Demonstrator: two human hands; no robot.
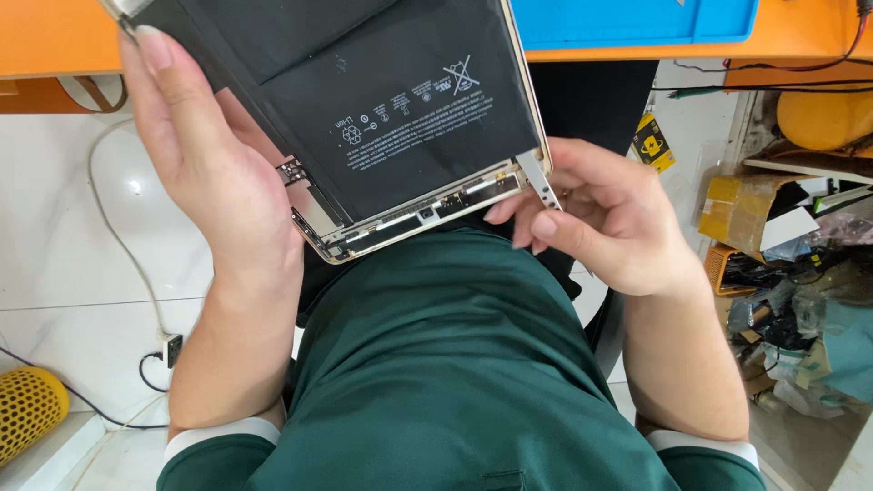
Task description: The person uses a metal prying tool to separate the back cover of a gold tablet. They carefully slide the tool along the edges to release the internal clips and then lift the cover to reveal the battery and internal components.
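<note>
Two bare hands hold an opened tablet [382,118] above a green shirt [455,364], just below the tablet. The left hand [214,173] wraps the tablet's left edge, fingers behind it and thumb stretched up along the rim. The right hand [605,223] sits at the tablet's lower right corner, thumb and fingertips pinching a thin metal strip [543,186] that touches the frame there. The tablet lies tilted, its black battery [400,100] facing up. Beyond the tablet, an orange table [55,36] carries a blue mat [637,20]. Right of the tablet, well apart, cardboard boxes [741,209] clutter the floor.
</note>
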